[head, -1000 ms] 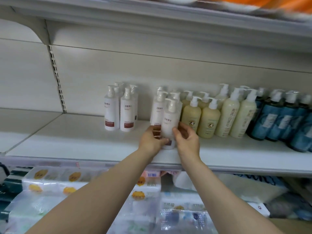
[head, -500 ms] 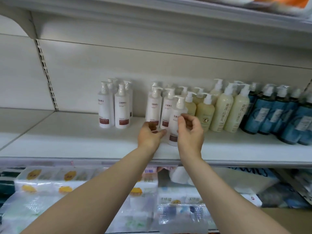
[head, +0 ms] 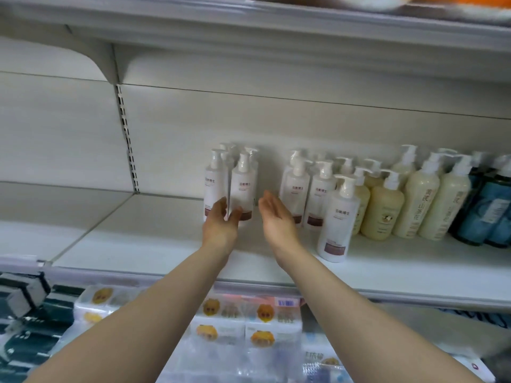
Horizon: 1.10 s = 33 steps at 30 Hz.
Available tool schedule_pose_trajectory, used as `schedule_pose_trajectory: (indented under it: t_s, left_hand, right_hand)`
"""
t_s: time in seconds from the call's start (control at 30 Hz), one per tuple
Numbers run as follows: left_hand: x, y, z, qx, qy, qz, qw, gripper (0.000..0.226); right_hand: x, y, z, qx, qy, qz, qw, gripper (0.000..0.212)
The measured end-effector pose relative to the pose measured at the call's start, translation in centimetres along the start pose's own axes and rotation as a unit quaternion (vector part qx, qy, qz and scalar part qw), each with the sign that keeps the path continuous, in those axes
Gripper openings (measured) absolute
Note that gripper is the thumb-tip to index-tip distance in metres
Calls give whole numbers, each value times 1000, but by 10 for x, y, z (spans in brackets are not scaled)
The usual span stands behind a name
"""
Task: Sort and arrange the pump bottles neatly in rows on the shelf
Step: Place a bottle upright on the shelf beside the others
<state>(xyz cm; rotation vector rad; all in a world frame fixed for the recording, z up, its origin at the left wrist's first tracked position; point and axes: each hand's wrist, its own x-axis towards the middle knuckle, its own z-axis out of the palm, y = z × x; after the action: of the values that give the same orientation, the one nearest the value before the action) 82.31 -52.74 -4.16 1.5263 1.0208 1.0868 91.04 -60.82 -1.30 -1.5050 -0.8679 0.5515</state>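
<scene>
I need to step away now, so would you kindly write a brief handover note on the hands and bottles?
Left hand: open, at the front of the separate white pair.
Right hand: open, empty, in the gap beside that pair.
Done: cream bottles and blue bottles stand in rows.
Left: one white bottle stands alone, forward of the main white group; line it up and close the gap.

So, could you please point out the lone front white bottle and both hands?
Front white bottle [head: 338, 217]: head view, label area.
Left hand [head: 219, 225]: head view, back of hand.
Right hand [head: 276, 219]: head view, palm.
</scene>
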Motion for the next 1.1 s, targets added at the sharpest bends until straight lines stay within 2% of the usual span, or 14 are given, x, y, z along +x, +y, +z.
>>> schedule_pose_trajectory:
  t_s: [0.1, 0.3, 0.33, 0.43, 0.53, 0.6, 0.7, 0.77, 0.93, 0.97, 1.03, 1.1]
  left_hand:
    - [10, -5, 0, 28, -26, 17, 999, 25]
    - [24, -18, 7, 70, -35, 57, 995, 10]
    - [27, -20, 9, 76, -40, 62, 994, 15]
    - [32, -23, 11, 105, -58, 61, 991, 36]
    - [31, -20, 14, 112, -62, 48, 991, 45]
    - [28, -14, 16, 80, -69, 22, 994, 41]
    - [26, -4, 21, -9, -86, -8, 996, 31]
    - [35, -3, 25, -72, -79, -23, 994, 41]
    - [53, -5, 34, -152, -69, -58, 984, 78]
    - [54, -3, 35, -157, -65, -66, 983, 79]
    - [58, 1, 35, -170, -58, -81, 980, 65]
    - [63, 0, 37, -178, -55, -105, 977, 57]
  right_hand:
    - [16, 3, 17, -25, -26, 6, 999, 50]
    - [38, 12, 31, -59, -31, -1, 998, 54]
    - [41, 14, 30, -55, -24, -5, 998, 53]
    - [48, 17, 26, -34, -8, -27, 999, 29]
    - [56, 21, 28, -30, -2, -39, 999, 36]
    - [64, 30, 28, -25, -5, -45, 999, 36]
    - [63, 26, 27, 15, 23, -45, 999, 25]
    - [62, 26, 26, 34, 29, -41, 998, 26]
    - [69, 32, 28, 62, -9, -19, 998, 57]
    - [71, 33, 28, 67, -22, -17, 997, 55]
    - [77, 36, 28, 87, -41, -17, 995, 39]
    - [81, 37, 27, 120, -52, -13, 991, 33]
